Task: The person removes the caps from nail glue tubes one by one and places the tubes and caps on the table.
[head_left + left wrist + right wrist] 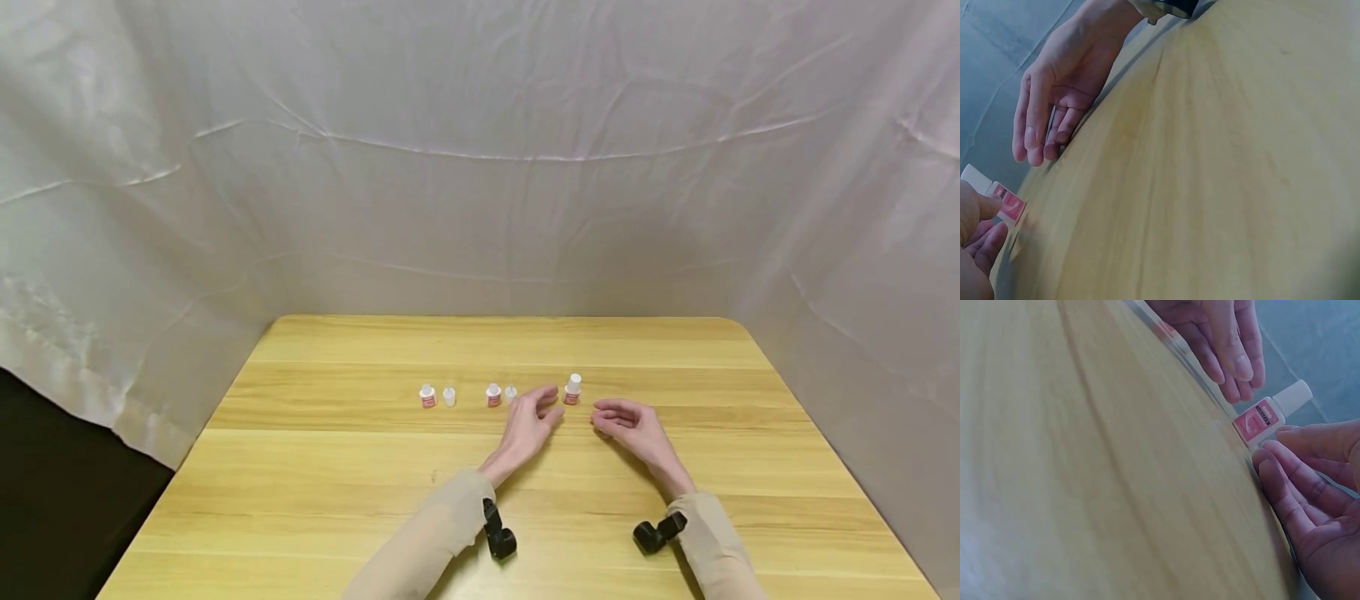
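A small bottle [572, 395] with a pink label and a tall white cap [1293, 395] stands upright between the two hands. My left hand [529, 422] is just left of it, fingers loosely bent and holding nothing. To its right, my right hand [1313, 487] has relaxed, partly curled fingers close to the bottle, also holding nothing. Farther left stand two similar bottles, the middle bottle [492, 396] and the leftmost bottle [428, 397], with their tall caps off. Beside them are small white caps, one by the leftmost bottle [449, 397] and another cap [511, 392] close to my left hand.
The bottles and caps form a row across the wooden table [337, 475]. Pale curtains [480, 225] hang behind the table and at its sides. Black wrist devices sit on both sleeves, the left device [498, 533] and the right device [658, 533].
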Demonstrator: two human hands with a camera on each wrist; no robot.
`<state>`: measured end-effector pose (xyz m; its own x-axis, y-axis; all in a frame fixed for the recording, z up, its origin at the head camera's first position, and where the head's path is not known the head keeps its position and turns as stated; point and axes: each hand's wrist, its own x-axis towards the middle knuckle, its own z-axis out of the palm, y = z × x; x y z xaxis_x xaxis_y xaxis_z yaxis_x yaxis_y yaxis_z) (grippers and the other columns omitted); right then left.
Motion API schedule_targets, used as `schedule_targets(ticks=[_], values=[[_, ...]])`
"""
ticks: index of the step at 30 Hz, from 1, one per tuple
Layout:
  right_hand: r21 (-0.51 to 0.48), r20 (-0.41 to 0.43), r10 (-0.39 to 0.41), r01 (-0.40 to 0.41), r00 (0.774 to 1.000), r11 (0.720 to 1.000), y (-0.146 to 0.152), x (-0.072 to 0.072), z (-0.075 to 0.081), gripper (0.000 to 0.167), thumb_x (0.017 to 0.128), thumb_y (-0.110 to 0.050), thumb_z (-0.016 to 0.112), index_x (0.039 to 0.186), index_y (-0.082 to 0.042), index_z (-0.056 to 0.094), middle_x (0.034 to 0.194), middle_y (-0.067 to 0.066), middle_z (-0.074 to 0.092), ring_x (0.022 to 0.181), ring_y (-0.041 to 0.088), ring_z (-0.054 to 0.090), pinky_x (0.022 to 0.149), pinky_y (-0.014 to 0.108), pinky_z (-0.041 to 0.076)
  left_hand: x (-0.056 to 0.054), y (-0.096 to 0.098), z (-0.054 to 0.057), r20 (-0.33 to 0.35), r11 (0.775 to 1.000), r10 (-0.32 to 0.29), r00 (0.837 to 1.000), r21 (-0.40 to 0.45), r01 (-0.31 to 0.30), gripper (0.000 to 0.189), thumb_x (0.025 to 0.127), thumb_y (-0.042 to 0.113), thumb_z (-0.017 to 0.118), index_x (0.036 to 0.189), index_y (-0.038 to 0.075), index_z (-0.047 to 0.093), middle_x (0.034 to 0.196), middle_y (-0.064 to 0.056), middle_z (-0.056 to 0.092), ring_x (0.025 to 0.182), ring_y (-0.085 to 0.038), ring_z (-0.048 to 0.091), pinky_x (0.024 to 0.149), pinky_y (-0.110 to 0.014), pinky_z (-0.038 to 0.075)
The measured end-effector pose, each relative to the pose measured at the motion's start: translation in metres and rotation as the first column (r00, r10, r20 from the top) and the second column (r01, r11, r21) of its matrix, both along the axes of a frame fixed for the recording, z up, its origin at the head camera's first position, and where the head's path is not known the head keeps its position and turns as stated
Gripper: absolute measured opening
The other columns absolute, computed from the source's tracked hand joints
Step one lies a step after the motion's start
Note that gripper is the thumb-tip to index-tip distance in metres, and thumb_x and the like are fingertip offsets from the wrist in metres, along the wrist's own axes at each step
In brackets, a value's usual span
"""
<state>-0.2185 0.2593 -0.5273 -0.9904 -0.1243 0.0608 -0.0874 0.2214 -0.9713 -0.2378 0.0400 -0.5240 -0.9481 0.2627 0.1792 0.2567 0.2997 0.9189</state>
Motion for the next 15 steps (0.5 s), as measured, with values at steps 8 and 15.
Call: schedule_targets(ticks=[8,15], values=[[-0.007,0.004,0.003,-0.003,1.000,1.000,0.002,0.001,0.001,0.042,0.093,-0.005,0.071,0.125,0.018,0.057,0.099,0.007,0.077,0.085,0.002,0.072,0.077,0.016,0.059,-0.010,0.008,0.001,0.018,1.000,0.013,1.000,0.003,-0.013,0.043,0.098,0.010,0.065,0.137,-0.003,0.055,0.139,-0.019,0.062,0.127,-0.030,0.063,0.103,-0.032,0.055],[-0.017,0.016,0.033,-0.033,0.999,0.999,0.003,0.001,0.002,0.042,0.093,-0.002,0.069,0.126,0.020,0.055,0.103,0.016,0.076,0.087,0.002,0.072,0.080,0.017,0.059,-0.017,0.015,0.001,0.027,1.000,0.013,1.000,0.004,-0.013,0.042,0.097,0.011,0.065,0.136,-0.002,0.057,0.139,-0.021,0.061,0.127,-0.031,0.062,0.103,-0.032,0.055]])
